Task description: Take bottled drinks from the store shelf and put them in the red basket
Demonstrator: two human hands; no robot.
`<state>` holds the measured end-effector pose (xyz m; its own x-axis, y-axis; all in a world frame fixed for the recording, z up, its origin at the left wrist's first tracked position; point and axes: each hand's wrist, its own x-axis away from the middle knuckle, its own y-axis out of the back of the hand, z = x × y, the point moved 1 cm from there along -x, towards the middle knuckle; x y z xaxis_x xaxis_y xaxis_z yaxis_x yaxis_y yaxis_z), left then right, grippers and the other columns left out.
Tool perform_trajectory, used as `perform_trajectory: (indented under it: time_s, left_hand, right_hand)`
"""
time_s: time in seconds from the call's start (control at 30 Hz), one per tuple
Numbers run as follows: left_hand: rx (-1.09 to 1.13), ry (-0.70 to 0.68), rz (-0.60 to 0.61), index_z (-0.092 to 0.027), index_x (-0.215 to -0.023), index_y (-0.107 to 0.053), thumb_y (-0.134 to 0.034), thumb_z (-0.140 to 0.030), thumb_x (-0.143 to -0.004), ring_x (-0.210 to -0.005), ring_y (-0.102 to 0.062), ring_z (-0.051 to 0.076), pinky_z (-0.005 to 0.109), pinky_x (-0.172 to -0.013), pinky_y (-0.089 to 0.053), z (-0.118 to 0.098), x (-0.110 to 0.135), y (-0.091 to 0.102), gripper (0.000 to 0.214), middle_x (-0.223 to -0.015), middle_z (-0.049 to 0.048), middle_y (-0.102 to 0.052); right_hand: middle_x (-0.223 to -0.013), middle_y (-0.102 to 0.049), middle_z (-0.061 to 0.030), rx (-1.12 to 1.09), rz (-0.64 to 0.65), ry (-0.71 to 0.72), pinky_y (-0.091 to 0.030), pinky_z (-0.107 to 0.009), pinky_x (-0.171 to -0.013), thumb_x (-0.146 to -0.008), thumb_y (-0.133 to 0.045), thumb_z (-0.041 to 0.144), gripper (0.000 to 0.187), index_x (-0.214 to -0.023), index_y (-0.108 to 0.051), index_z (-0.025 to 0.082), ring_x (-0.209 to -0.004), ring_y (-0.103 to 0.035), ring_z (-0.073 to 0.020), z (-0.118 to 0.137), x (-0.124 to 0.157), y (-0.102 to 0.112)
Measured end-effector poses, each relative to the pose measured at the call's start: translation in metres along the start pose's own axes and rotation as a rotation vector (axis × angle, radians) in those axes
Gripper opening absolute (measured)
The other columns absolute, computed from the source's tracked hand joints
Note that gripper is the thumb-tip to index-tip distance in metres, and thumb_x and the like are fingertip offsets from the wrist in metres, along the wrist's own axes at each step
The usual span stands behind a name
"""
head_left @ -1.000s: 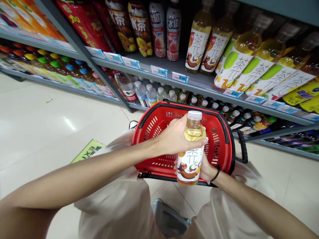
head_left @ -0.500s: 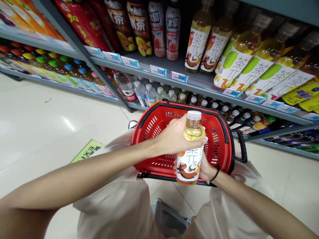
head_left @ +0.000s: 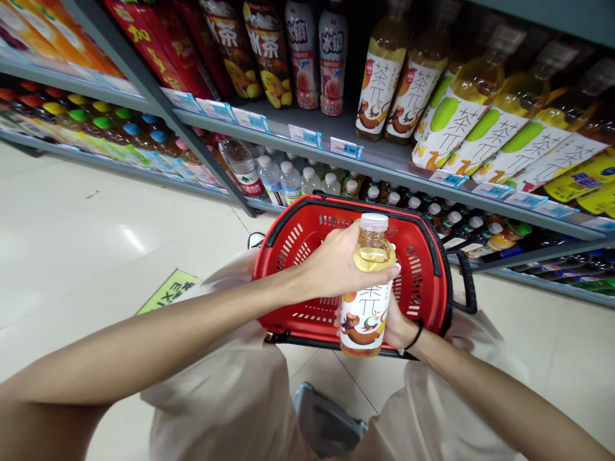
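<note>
I hold a tea bottle (head_left: 366, 301) upright with both hands over a red shopping basket (head_left: 298, 240). The bottle has a white cap, pale yellow liquid and a white label with a brown cartoon figure. My left hand (head_left: 336, 264) is wrapped round its upper part, just under the neck. My right hand (head_left: 394, 321) grips its lower part from behind, mostly hidden by the bottle; a black band sits on that wrist. The basket rests on my lap, its black handle (head_left: 468, 282) folded out to the right, and looks bare inside.
Store shelves (head_left: 307, 125) run across the top, packed with tea, juice and water bottles behind price tags. Matching tea bottles (head_left: 384, 77) stand on the shelf above the basket. A glossy tiled floor lies at left with a green sticker (head_left: 168, 289). A grey shoe (head_left: 327, 422) shows between my knees.
Nothing has visibly changed apart from a slight shift of the camera; both hands keep the bottle in the same spot over the basket.
</note>
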<state>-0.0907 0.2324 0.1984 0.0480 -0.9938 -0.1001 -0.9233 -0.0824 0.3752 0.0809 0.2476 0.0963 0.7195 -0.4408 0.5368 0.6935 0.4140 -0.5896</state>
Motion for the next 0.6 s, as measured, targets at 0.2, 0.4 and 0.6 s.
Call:
perform_trajectory:
  time_s: [0.2, 0.4, 0.6]
  left_hand:
    - [0.002, -0.001, 0.003, -0.017, -0.11, -0.059, -0.083, -0.051, -0.078, -0.088, -0.076, 0.02, 0.031, -0.079, -0.06, 0.0004, -0.0009, -0.0001, 0.052, -0.1, 0.0032, -0.078]
    - [0.001, 0.009, 0.001, -0.017, -0.111, -0.06, -0.083, -0.051, -0.077, -0.088, -0.076, 0.02, 0.029, -0.075, -0.059, 0.0019, -0.0003, -0.0012, 0.053, -0.1, 0.0029, -0.078]
    - [0.01, -0.013, 0.009, -0.017, -0.111, -0.059, -0.082, -0.049, -0.079, -0.088, -0.076, 0.02, 0.029, -0.076, -0.059, 0.0011, -0.0009, -0.0002, 0.051, -0.1, 0.0032, -0.078]
  right_hand:
    - [-0.102, -0.078, -0.012, -0.012, -0.002, -0.024, -0.055, -0.048, -0.1, -0.085, -0.069, 0.065, 0.052, -0.105, -0.072, 0.017, -0.107, -0.072, -0.0307, -0.0016, 0.0, 0.0027]
    - [-0.103, -0.077, -0.0129, -0.046, 0.033, -0.084, -0.057, -0.047, -0.099, -0.076, -0.075, 0.067, 0.056, -0.101, -0.071, 0.016, -0.111, -0.071, -0.032, -0.0028, -0.0003, 0.0022]
    - [-0.1, -0.077, -0.014, -0.007, 0.025, -0.115, -0.059, -0.052, -0.094, -0.067, -0.075, 0.072, 0.059, -0.093, -0.067, 0.019, -0.117, -0.068, -0.0368, -0.0034, -0.0015, 0.0028]
